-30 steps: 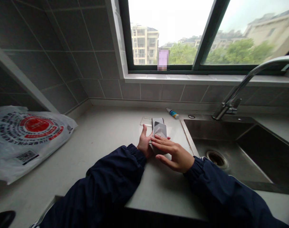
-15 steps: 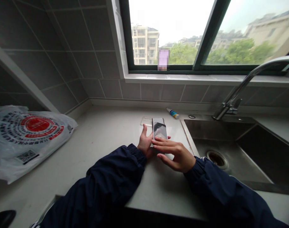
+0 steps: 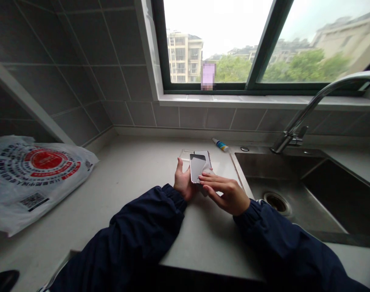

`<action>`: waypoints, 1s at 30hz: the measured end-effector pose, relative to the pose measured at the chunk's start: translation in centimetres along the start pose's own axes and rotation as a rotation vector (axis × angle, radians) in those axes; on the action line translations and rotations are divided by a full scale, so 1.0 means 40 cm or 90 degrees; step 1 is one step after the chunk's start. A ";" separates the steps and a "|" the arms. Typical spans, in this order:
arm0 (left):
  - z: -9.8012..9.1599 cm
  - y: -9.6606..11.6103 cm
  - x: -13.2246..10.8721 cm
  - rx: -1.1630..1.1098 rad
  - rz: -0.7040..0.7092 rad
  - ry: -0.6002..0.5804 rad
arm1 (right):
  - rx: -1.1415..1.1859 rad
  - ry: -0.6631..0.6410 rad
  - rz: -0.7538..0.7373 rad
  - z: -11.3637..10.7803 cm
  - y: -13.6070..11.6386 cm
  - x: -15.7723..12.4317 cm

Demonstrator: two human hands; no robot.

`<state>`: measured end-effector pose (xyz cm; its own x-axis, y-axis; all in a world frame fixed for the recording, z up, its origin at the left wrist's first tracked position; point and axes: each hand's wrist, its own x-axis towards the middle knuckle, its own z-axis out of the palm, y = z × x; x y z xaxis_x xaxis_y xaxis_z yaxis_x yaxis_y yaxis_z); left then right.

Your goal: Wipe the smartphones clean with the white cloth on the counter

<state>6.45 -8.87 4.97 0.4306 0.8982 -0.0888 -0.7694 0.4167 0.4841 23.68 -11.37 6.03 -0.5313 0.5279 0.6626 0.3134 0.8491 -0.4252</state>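
A smartphone with a glossy, reflecting screen lies tilted in my left hand, whose thumb stands up along its left side. My right hand presses a thin white wipe onto the lower right of the screen, its fingers close together. Part of the wipe is hidden under those fingers. Just behind the phone, a flat dark-edged rectangular thing rests on the counter, partly covered from view. Left of that lies a clear phone case.
A blue and yellow tube with a white nozzle lies by the back of the white counter. To the right is a steel sink with a curved tap. A printed plastic bag sits at the left.
The phone has shifted slightly left and turned, showing more of its screen. My right hand has slid toward the phone's right edge, and more of the wipe shows.
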 end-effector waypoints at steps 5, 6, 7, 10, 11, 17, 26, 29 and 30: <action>-0.015 0.005 0.006 -0.007 0.008 -0.014 | -0.080 0.009 0.020 -0.008 0.006 -0.002; -0.017 0.006 0.006 -0.007 0.005 -0.016 | -0.090 0.010 0.020 -0.009 0.008 -0.002; -0.018 0.006 0.006 -0.007 0.003 -0.019 | -0.096 0.011 0.021 -0.010 0.009 -0.003; -0.019 0.007 0.006 -0.005 0.006 -0.023 | -0.101 0.013 0.030 -0.011 0.011 -0.004; -0.018 0.007 0.006 -0.003 0.008 -0.020 | -0.100 0.011 0.034 -0.011 0.011 -0.004; 0.001 0.006 0.003 0.014 0.019 0.040 | -0.099 -0.058 0.062 -0.010 0.012 -0.004; -0.007 -0.002 0.008 0.033 0.000 -0.005 | -0.166 -0.134 0.163 -0.002 0.032 -0.008; -0.016 -0.006 0.011 0.044 -0.038 -0.033 | -0.187 -0.120 0.202 0.000 0.040 -0.009; -0.017 -0.007 0.010 0.051 -0.046 -0.040 | -0.192 -0.114 0.213 0.001 0.043 -0.009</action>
<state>6.52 -8.52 4.19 0.5146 0.8544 -0.0724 -0.6964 0.4657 0.5460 24.39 -10.11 5.05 -0.4814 0.7843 0.3914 0.6907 0.6143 -0.3816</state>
